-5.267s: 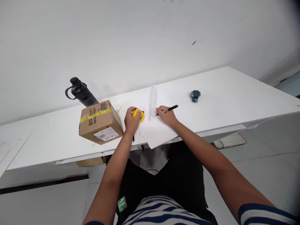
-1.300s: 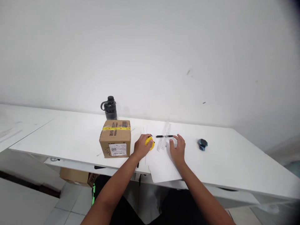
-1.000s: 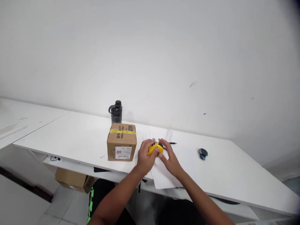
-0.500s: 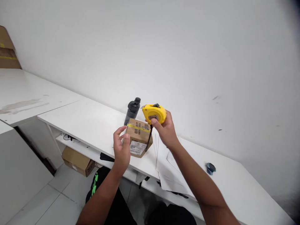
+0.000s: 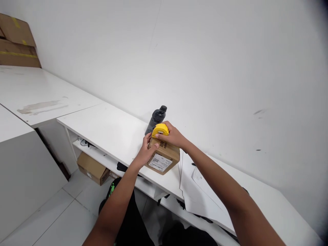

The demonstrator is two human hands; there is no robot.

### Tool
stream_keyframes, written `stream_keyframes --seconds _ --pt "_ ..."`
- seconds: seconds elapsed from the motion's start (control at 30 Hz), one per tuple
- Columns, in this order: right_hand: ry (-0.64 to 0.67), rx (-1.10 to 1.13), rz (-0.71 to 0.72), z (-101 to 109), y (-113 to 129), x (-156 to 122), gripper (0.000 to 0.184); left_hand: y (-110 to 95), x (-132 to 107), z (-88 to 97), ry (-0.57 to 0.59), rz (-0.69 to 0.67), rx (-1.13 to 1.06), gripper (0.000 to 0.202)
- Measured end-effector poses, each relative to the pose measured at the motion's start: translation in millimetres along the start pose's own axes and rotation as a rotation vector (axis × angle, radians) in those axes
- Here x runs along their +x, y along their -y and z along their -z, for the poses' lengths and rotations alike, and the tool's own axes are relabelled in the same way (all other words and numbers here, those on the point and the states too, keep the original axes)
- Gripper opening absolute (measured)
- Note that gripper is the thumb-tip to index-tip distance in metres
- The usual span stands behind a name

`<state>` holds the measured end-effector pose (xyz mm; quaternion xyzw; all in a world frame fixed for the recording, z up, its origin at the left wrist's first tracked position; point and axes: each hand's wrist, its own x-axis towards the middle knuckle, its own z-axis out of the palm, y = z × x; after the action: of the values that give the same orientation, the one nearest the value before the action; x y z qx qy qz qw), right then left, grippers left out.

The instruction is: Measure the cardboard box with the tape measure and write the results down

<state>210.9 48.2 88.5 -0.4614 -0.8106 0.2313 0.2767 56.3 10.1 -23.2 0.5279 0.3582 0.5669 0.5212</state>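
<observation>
My right hand [image 5: 176,137] is closed around a yellow tape measure [image 5: 161,129], held low over the top left part of a small cardboard box [image 5: 171,154]. The box has a white shipping label on its near side and sits on a white bench. My left hand [image 5: 145,154] grips the box at its left edge, thumb on the near top edge and fingers beside the tape measure. Whether those fingers also touch the tape's end cannot be made out. Just behind the box stands a dark bottle [image 5: 156,117].
White paper sheets [image 5: 202,189] lie right of the box on the bench [image 5: 107,130]. An opened cardboard carton [image 5: 91,166] is on the floor below the shelf. Larger cartons [image 5: 19,51] stand on the far left table. A white wall rises behind the bench.
My right hand has lowered the tape measure leftward onto the box top. My left hand has closed in on the box's left edge. The view has shifted somewhat.
</observation>
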Motion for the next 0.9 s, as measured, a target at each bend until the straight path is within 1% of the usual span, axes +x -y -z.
stream_keyframes --seconds 0.1,0.23,0.37,0.47,0.6,0.77,0.9 --pt "-0.011 -0.07 -0.034 -0.6 7.4 4.0 0.056 0.4 0.4 -0.8 -0.007 -0.013 -0.006 0.063" --pt "0.009 -0.171 -0.039 1.5 15.8 2.2 0.048 -0.1 -0.8 -7.5 -0.104 -0.031 0.028 0.057" --pt "0.009 -0.239 -0.065 6.8 15.9 -12.4 0.046 -1.7 -2.9 -13.2 -0.174 -0.034 0.107 0.053" --pt "-0.038 -0.278 -0.108 12.9 6.7 -30.4 0.047 -2.6 -1.5 -13.9 -0.208 -0.057 0.151 0.051" --pt "-0.082 -0.269 -0.178 27.3 -13.2 -60.8 0.048 -3.4 3.8 -14.3 -0.209 -0.05 0.165 0.047" --pt "-0.124 -0.196 -0.281 48.5 -36.3 -101.0 0.051 -2.6 9.1 -18.5 -0.239 -0.052 0.145 0.046" --pt "-0.15 -0.085 -0.324 54.6 -47.6 -126.5 0.05 0.8 10.7 -20.9 -0.261 -0.081 0.156 0.045"
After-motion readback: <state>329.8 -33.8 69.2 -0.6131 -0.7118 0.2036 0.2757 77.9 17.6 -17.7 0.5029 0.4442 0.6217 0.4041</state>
